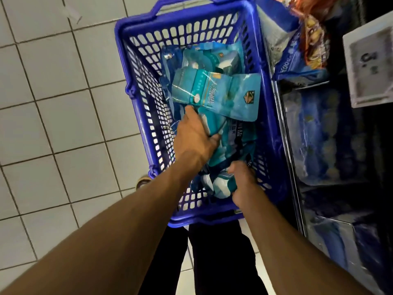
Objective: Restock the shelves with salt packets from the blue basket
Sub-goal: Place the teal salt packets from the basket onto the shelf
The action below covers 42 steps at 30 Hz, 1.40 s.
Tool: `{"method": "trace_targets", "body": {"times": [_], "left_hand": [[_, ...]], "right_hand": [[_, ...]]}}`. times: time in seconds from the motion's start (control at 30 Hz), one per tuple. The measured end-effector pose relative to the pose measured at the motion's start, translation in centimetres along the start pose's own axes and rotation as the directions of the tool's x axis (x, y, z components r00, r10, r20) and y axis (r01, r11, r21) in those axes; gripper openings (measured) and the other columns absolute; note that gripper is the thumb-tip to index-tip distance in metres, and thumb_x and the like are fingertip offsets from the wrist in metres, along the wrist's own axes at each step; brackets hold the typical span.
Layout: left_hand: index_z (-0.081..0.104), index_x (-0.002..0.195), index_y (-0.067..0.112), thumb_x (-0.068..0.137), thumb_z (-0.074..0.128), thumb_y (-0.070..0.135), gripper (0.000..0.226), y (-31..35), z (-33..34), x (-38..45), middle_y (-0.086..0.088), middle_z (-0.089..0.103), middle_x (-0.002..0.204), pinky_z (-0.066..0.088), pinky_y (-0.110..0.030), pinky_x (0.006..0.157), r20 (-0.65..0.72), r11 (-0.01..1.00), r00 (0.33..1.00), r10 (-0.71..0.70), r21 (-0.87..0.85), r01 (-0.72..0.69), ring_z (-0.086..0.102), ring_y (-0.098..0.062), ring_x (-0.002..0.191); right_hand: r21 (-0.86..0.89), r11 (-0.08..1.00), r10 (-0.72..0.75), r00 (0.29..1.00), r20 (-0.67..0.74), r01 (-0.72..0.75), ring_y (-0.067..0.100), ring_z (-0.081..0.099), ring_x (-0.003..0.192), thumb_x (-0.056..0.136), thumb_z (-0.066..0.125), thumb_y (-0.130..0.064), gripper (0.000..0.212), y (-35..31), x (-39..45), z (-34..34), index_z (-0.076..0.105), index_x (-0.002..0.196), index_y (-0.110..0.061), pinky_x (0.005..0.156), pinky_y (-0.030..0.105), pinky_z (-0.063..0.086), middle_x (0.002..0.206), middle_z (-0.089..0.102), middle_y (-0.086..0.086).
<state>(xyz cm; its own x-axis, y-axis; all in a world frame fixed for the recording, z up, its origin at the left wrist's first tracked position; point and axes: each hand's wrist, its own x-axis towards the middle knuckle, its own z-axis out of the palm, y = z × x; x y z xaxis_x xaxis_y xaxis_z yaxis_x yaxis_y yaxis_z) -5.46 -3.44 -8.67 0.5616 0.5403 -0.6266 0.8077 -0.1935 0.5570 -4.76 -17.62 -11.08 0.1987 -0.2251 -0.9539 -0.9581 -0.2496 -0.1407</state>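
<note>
Two bare forearms reach down from the bottom edge into the blue basket (136, 86). Right hand (242, 184) is curled around a teal salt packet (221, 186) at the basket's near end, thumb on top, gripping it. Left hand (195, 135) is just beyond and left of the right hand, fingers and thumb clamped on another teal packet (214, 124) in the pile. Beyond the left hand's fingertips lies a flat light-blue packet (219, 92), more packets past it. Basket sits on grey tiled floor (53, 103). Right of the right hand, shelves (319, 145) hold blurred blue bags; white price tag (370, 64) farther out. Dark trousers (221, 262) below basket.
</note>
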Motion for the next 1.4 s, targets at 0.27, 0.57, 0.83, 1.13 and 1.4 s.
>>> {"method": "trace_targets", "body": {"times": [0.27, 0.57, 0.83, 1.13, 1.4], "left_hand": [[0.035, 0.130, 0.022, 0.078, 0.084, 0.020, 0.072, -0.4, 0.3, -1.0, -0.003, 0.057, 0.133, 0.052, -0.051, 0.098, -0.109, 0.999, 0.993, 0.049, -0.007, -0.050, 0.058, -0.025, 0.119], [0.047, 0.128, 0.013, 0.073, 0.083, 0.057, 0.079, 1.0, -0.2, 0.4, -0.009, 0.049, 0.127, 0.052, -0.042, 0.099, -0.060, 0.993, 0.996, -0.064, 0.098, 0.069, 0.052, -0.024, 0.116], [0.040, 0.126, 0.015, 0.086, 0.077, 0.025, 0.056, 1.0, 1.3, -1.5, -0.007, 0.044, 0.124, 0.053, -0.049, 0.093, -0.188, 0.998, 0.981, 0.041, 0.059, -0.031, 0.054, -0.028, 0.109], [0.049, 0.119, 0.020, 0.085, 0.074, 0.034, 0.045, -0.7, 0.2, -1.8, -0.002, 0.063, 0.123, 0.033, -0.044, 0.102, -0.018, 0.930, 1.000, 0.011, 0.368, -0.004, 0.052, -0.025, 0.118], [0.044, 0.132, 0.026, 0.082, 0.080, 0.035, 0.062, -3.3, -0.8, -4.1, -0.001, 0.064, 0.128, 0.045, -0.052, 0.106, 0.280, 0.959, 0.951, -0.134, 0.277, 0.054, 0.062, -0.024, 0.114]], "right_hand": [[0.046, 0.980, -0.180, 0.967, -0.180, 0.191, 0.029, 0.066, 0.095, 0.084, 0.066, -0.013, 0.056, 0.1, -3.0, 1.5, 0.042, 0.135, -0.014, 0.081, 0.044, 0.060, 0.113, 0.062, 0.011], [0.146, 0.970, -0.165, 0.967, -0.194, 0.195, 0.027, 0.050, 0.118, 0.090, 0.065, -0.051, 0.084, -2.0, -1.3, 3.1, 0.019, 0.153, -0.020, 0.089, 0.036, 0.041, 0.151, 0.039, 0.012], [0.128, 0.992, -0.008, 1.000, -0.023, 0.011, 0.035, 0.063, 0.115, 0.078, 0.072, -0.040, 0.063, -2.3, -0.6, 1.6, 0.055, 0.131, -0.010, 0.098, 0.051, 0.054, 0.129, 0.063, 0.017], [0.136, 0.989, 0.054, 0.997, 0.060, -0.062, 0.035, 0.069, 0.106, 0.070, 0.083, -0.041, 0.069, 0.2, -0.6, 0.2, 0.059, 0.129, -0.015, 0.087, 0.049, 0.060, 0.120, 0.069, 0.015], [0.191, 0.981, 0.022, 0.998, -0.061, -0.010, 0.035, 0.061, 0.120, 0.088, 0.053, -0.071, 0.077, 2.6, -0.8, 0.4, 0.055, 0.138, -0.011, 0.104, 0.050, 0.051, 0.134, 0.061, 0.019]]}}
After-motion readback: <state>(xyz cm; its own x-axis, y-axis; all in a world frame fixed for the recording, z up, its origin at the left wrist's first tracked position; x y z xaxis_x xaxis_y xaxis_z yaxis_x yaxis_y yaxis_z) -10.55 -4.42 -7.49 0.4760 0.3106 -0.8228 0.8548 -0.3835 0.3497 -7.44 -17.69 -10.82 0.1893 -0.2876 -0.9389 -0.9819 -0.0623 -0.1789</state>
